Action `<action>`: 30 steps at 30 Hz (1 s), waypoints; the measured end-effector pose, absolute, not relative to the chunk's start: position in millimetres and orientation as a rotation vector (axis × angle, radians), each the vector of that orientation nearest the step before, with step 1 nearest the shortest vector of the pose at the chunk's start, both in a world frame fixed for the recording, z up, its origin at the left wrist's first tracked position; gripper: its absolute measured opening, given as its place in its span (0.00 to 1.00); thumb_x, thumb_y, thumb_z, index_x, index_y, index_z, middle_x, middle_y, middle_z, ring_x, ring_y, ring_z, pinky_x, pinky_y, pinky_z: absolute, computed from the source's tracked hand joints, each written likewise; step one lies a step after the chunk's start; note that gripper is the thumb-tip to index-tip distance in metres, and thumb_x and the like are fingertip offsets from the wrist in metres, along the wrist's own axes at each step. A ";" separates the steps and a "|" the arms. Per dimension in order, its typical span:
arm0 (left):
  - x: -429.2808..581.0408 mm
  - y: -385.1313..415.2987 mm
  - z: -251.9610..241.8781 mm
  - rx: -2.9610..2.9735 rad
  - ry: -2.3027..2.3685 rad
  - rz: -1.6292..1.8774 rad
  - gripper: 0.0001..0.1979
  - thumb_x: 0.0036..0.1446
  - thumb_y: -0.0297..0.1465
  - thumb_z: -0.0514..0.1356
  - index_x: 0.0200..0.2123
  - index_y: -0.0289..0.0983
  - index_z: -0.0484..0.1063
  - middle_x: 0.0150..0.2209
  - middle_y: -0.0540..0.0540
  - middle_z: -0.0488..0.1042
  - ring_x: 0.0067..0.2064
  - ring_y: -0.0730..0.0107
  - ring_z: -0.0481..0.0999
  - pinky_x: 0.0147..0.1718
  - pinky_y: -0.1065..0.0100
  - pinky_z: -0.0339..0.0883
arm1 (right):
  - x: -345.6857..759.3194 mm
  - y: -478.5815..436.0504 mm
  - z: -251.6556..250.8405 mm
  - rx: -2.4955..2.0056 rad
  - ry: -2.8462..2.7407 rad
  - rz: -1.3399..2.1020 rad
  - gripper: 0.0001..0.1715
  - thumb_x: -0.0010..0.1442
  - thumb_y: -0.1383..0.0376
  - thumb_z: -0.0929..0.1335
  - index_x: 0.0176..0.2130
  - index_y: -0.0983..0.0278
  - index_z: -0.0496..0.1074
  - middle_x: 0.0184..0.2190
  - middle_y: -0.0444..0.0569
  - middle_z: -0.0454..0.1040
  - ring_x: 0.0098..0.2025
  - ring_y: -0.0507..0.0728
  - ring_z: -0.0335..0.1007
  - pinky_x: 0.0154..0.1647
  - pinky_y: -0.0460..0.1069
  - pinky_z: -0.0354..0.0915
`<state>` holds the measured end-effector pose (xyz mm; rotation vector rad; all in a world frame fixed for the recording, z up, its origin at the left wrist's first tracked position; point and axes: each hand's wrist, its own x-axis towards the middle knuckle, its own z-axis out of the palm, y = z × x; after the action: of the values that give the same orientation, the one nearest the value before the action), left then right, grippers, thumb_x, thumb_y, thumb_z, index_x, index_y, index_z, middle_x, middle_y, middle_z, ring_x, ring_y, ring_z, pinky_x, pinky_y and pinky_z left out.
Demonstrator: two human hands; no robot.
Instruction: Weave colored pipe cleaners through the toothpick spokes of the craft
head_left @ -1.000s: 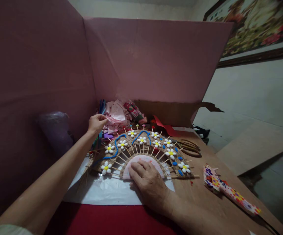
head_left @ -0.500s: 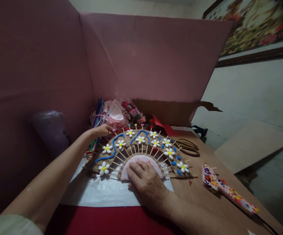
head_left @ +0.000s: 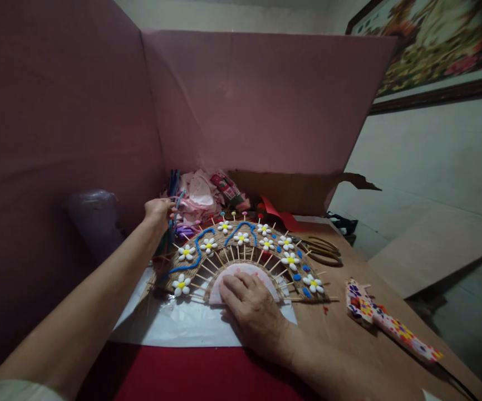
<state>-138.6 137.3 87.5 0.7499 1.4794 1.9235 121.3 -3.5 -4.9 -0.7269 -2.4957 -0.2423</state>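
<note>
A half-round twine fan (head_left: 207, 259) lies on the table, with thin sticks running outward, white flowers with yellow centres, blue wavy lines and blue dots. Small coloured tips sit on several sticks along its top edge. My right hand (head_left: 253, 306) rests flat on the pale pink half-disc (head_left: 224, 281) at the fan's base, fingers stretched out. Beyond the fan's upper left, my left hand (head_left: 158, 211) reaches to a bunch of coloured pipe cleaners (head_left: 174, 184). Its fingers are curled together beside them; what they pinch is too small to make out.
Crumpled pink scraps (head_left: 199, 192) and a printed tube (head_left: 227, 188) lie at the back. Brown-handled scissors (head_left: 320, 249) and a flower-patterned glue gun (head_left: 391, 323) with a cord are on the right. A plastic-wrapped roll (head_left: 94, 223) stands left. Pink boards (head_left: 266, 100) rise behind.
My left hand has left the fan's upper left edge and moved left and away, to the pipe cleaners. My right hand stays on the half-disc. The view has shifted slightly.
</note>
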 end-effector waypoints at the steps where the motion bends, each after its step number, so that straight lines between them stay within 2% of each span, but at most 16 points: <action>1: -137.5 136.6 89.4 0.723 1.467 1.939 0.06 0.42 0.19 0.54 0.20 0.35 0.61 0.17 0.50 0.66 0.16 0.76 0.64 0.15 0.76 0.52 | 121.2 -3.6 -4.8 -0.729 -2.497 -0.244 0.22 0.56 0.65 0.68 0.50 0.69 0.66 0.49 0.58 0.67 0.48 0.64 0.59 0.48 0.59 0.59; 4: -135.5 132.3 92.7 0.698 1.469 1.939 0.06 0.47 0.20 0.52 0.23 0.35 0.61 0.17 0.50 0.66 0.18 0.75 0.67 0.16 0.75 0.57 | 121.1 -3.7 -4.3 -0.739 -2.511 -0.247 0.22 0.55 0.64 0.68 0.49 0.69 0.66 0.48 0.58 0.68 0.47 0.64 0.60 0.48 0.59 0.59; 9: -135.0 124.9 89.5 0.715 1.483 1.916 0.07 0.55 0.23 0.53 0.25 0.34 0.63 0.17 0.55 0.62 0.17 0.78 0.64 0.18 0.75 0.59 | 121.5 -3.6 -3.5 -0.741 -2.515 -0.253 0.22 0.56 0.64 0.68 0.49 0.69 0.66 0.48 0.57 0.68 0.47 0.64 0.60 0.47 0.59 0.60; 14: -134.3 123.7 89.6 0.803 1.510 1.941 0.07 0.51 0.21 0.53 0.23 0.35 0.62 0.15 0.56 0.59 0.15 0.81 0.59 0.16 0.77 0.54 | 121.7 -3.7 -3.0 -0.732 -2.511 -0.276 0.21 0.56 0.63 0.68 0.48 0.69 0.67 0.47 0.57 0.69 0.46 0.64 0.60 0.47 0.58 0.60; 18: -131.2 116.9 90.4 0.986 1.473 1.851 0.04 0.50 0.25 0.53 0.24 0.36 0.62 0.15 0.56 0.57 0.16 0.78 0.61 0.18 0.75 0.58 | 121.6 -3.9 -3.3 -0.721 -2.499 -0.264 0.21 0.55 0.64 0.69 0.48 0.70 0.67 0.46 0.58 0.69 0.46 0.64 0.60 0.46 0.58 0.60; 21: -131.8 111.6 86.9 1.171 1.487 1.685 0.06 0.51 0.30 0.54 0.24 0.35 0.66 0.13 0.58 0.52 0.13 0.80 0.53 0.15 0.74 0.51 | 121.5 -3.5 -4.3 -0.724 -2.493 -0.258 0.22 0.55 0.64 0.69 0.49 0.70 0.66 0.47 0.58 0.69 0.47 0.64 0.60 0.47 0.58 0.60; 23: -135.3 111.3 82.9 1.291 1.537 1.547 0.08 0.47 0.33 0.59 0.21 0.34 0.69 0.11 0.58 0.53 0.13 0.81 0.49 0.15 0.74 0.45 | 121.5 -3.1 -4.8 -0.727 -2.502 -0.262 0.22 0.56 0.64 0.68 0.49 0.69 0.66 0.47 0.57 0.69 0.47 0.64 0.60 0.47 0.58 0.60; 26: -143.1 115.4 76.4 1.420 1.624 1.365 0.08 0.36 0.32 0.66 0.15 0.34 0.71 0.10 0.55 0.59 0.16 0.78 0.56 0.18 0.72 0.44 | 121.5 -3.2 -4.6 -0.729 -2.508 -0.261 0.21 0.56 0.63 0.68 0.48 0.69 0.67 0.47 0.57 0.69 0.47 0.64 0.59 0.47 0.58 0.60; 30: -149.7 122.5 69.4 1.482 1.676 1.238 0.08 0.26 0.26 0.69 0.11 0.37 0.71 0.11 0.54 0.63 0.19 0.75 0.60 0.19 0.71 0.44 | 121.6 -4.3 -3.2 -0.731 -2.504 -0.260 0.22 0.55 0.64 0.69 0.49 0.70 0.67 0.47 0.57 0.68 0.47 0.64 0.59 0.47 0.59 0.59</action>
<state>-149.7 122.5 69.4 1.4818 1.6763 1.2376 121.6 -4.3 -3.2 -0.7309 -2.5043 -0.2602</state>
